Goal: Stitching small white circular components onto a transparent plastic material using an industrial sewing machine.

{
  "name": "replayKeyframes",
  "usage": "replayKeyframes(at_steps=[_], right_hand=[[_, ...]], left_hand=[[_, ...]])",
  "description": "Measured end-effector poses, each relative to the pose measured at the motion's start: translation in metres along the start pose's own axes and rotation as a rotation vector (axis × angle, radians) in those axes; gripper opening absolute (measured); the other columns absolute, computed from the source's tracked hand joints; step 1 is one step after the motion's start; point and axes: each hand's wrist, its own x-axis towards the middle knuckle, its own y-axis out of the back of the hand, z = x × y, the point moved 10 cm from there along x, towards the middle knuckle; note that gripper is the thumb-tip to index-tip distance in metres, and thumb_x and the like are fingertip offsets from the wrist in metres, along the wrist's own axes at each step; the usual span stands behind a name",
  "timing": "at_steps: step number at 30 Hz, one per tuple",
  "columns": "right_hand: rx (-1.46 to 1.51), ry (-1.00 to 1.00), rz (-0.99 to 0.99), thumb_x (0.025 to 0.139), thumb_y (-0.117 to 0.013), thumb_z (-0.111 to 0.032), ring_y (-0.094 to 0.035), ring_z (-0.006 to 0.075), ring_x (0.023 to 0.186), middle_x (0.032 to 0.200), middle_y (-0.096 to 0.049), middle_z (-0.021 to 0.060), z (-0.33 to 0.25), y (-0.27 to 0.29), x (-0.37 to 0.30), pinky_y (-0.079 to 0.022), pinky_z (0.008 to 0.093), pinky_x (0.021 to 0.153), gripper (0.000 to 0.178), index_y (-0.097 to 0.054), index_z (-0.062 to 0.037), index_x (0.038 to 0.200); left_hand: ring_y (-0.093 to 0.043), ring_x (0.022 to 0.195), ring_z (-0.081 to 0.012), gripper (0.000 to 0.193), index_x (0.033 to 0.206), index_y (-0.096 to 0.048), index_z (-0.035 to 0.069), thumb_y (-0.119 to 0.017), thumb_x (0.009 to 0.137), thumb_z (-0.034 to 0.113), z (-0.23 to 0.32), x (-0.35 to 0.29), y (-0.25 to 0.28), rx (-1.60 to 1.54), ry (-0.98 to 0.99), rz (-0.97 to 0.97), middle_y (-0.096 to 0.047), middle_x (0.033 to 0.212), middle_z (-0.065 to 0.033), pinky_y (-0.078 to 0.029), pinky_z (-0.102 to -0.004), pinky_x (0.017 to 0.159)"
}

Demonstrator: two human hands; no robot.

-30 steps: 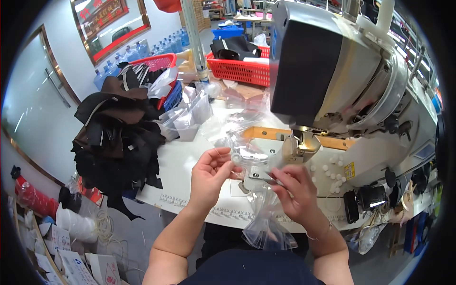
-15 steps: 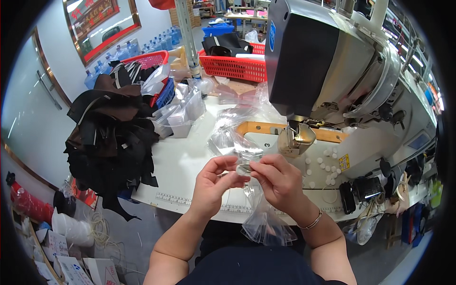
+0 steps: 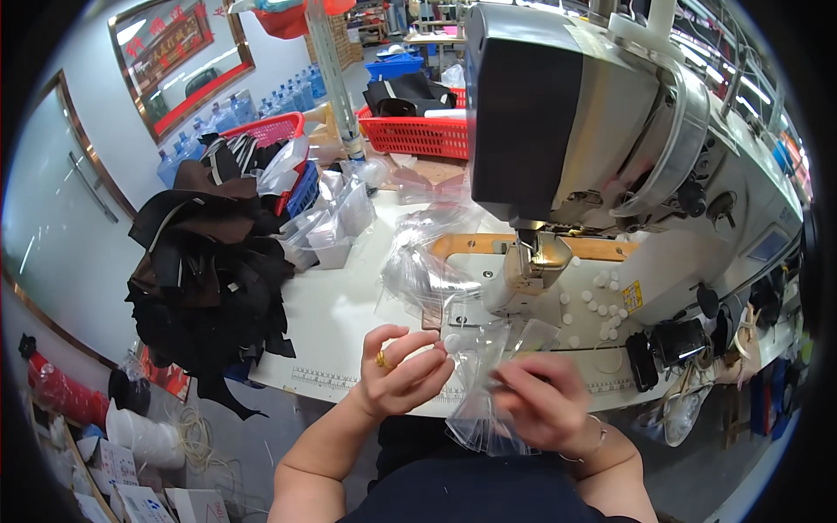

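Note:
My left hand (image 3: 403, 370), with a ring on one finger, is curled closed. Its fingertips pinch at the edge of a small white disc (image 3: 452, 343), which lies against clear plastic. Clear plastic pieces (image 3: 488, 423) hang in a fanned bunch over the table's front edge, between my hands. To the right of them, my right hand (image 3: 549, 401) is smeared by motion; what its fingers hold, if anything, does not show clearly. A long heap of clear plastic (image 3: 423, 253) runs back from my hands, beside the sewing machine's needle area (image 3: 532, 261).
The sewing machine's dark head (image 3: 523, 113) overhangs the right side. Several white discs (image 3: 602, 307) lie scattered beneath it. A black fabric pile (image 3: 209, 261) hangs over the table's left edge. Behind stand a clear plastic bin (image 3: 331, 248) and a red basket (image 3: 414, 135). A printed ruler (image 3: 323, 377) edges the table.
My hands have come apart: the right moved down and to the right, while the left moved slightly lower. The white disc now shows more openly, and the view has shifted slightly.

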Motion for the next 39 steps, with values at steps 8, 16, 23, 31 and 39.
replayKeyframes(at_steps=[8, 16, 23, 31, 39], right_hand=[[-0.028, -0.158, -0.012, 0.072, -0.070, -0.012, -0.058, 0.0180, 0.065, 0.086, -0.055, 0.0054, 0.035, -0.034, -0.003, -0.047, 0.0277, 0.052, 0.030, -0.062, -0.0033, 0.100], [0.107, -0.223, -0.225, 0.074, -0.069, -0.015, -0.057, 0.0171, 0.060, 0.083, -0.056, 0.0041, 0.045, -0.037, 0.004, -0.047, 0.0272, 0.052, 0.024, -0.064, -0.0081, 0.097], [0.287, -0.173, -0.264, 0.075, -0.069, -0.015, -0.057, 0.0175, 0.059, 0.084, -0.057, 0.0039, 0.050, -0.042, 0.008, -0.046, 0.0270, 0.051, 0.021, -0.065, -0.0082, 0.094], [0.508, -0.338, -0.143, 0.076, -0.068, -0.010, -0.058, 0.0165, 0.066, 0.085, -0.057, 0.0071, 0.075, -0.039, -0.002, -0.047, 0.0260, 0.059, 0.020, -0.064, -0.0057, 0.095], [0.279, -0.161, -0.270, 0.074, -0.070, -0.011, -0.058, 0.0174, 0.063, 0.082, -0.056, 0.0053, 0.052, -0.040, 0.004, -0.047, 0.0275, 0.055, 0.021, -0.065, -0.0083, 0.094]], left_hand=[[-0.057, 0.082, -0.0167, 0.026, 0.082, -0.063, 0.014, -0.069, 0.063, -0.004, -0.001, -0.001, 0.006, -0.045, 0.017, 0.068, -0.053, 0.089, 0.0029, -0.044, -0.0334, 0.068], [-0.059, 0.084, -0.0222, 0.023, 0.078, -0.058, 0.009, -0.070, 0.060, -0.001, -0.001, -0.009, 0.008, -0.187, -0.031, 0.086, -0.054, 0.093, -0.0031, -0.051, -0.0363, 0.071], [-0.059, 0.085, -0.0236, 0.022, 0.077, -0.057, 0.008, -0.069, 0.061, 0.000, 0.001, -0.009, 0.005, -0.296, -0.036, 0.102, -0.055, 0.093, -0.0041, -0.054, -0.0372, 0.072], [-0.059, 0.086, -0.0241, 0.023, 0.077, -0.057, 0.008, -0.069, 0.060, -0.004, -0.002, -0.013, 0.004, -0.321, -0.014, 0.127, -0.054, 0.093, -0.0044, -0.056, -0.0362, 0.071], [-0.060, 0.087, -0.0250, 0.023, 0.077, -0.057, 0.007, -0.068, 0.060, -0.005, -0.001, -0.012, 0.000, -0.341, -0.007, 0.114, -0.056, 0.093, -0.0052, -0.056, -0.0375, 0.072]])
